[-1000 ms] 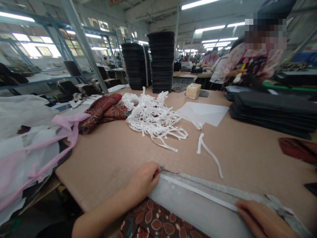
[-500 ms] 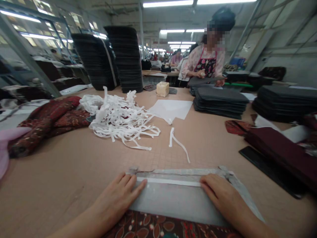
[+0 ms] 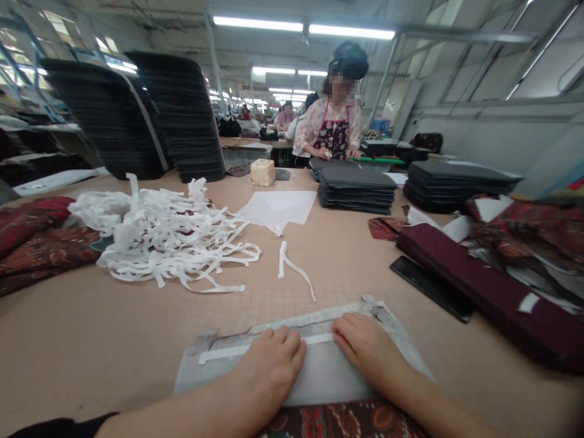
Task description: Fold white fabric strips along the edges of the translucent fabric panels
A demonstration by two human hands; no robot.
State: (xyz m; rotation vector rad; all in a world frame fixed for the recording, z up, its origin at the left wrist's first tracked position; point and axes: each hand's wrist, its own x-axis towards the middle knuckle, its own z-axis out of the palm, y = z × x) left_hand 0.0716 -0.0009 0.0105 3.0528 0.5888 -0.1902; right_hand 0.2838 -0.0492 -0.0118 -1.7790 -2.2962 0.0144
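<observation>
A narrow white strip (image 3: 227,351) lies across a grey translucent sheet (image 3: 314,377) close in front of me. My left hand (image 3: 269,374) rests over the middle of this strip, its palm down and its fingers bent lightly onto it. At the strip's right end, my right hand (image 3: 371,347) has its fingers pressed together on it; the fingertips hide that end. The strip's left end shows free on the sheet. Patterned brown-red fabric (image 3: 340,420) sticks out below the sheet, partly under my forearms. A thin forked white strip (image 3: 294,267) lies beyond my hands.
Tangled white strips (image 3: 164,237) are heaped at left, near rolled patterned fabric (image 3: 45,243). White paper (image 3: 280,207) and a yellowish block (image 3: 263,173) sit farther back. Dark stacked pads (image 3: 356,188), a phone (image 3: 431,286) and maroon fabric (image 3: 483,286) are at right. A co-worker (image 3: 335,121) stands across the table.
My left hand has slid right along the strip toward my right hand, uncovering the strip's left end. The sheet now sits more tilted, and the camera view has turned right.
</observation>
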